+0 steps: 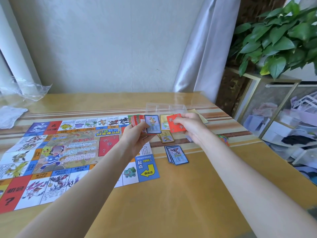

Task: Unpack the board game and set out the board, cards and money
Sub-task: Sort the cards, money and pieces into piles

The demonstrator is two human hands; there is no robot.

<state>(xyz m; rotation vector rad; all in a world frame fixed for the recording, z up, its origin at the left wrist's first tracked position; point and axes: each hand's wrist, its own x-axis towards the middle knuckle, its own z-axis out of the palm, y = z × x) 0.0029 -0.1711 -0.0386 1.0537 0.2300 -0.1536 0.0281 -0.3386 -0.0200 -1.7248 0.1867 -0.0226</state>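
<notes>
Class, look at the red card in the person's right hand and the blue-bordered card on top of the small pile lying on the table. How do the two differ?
The red card is plain red with large characters; the blue-bordered card has a creature picture above small text. The red card is pinched in the right hand above the table; the blue-bordered card lies flat on a small pile on the table. Both look about the same size and shape.

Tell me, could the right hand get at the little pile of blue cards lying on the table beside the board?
Probably yes. The blue card pile lies bare on the table just beneath the right hand, nothing between them. But that hand already pinches a red card, which it would likely need to set down first.
</notes>
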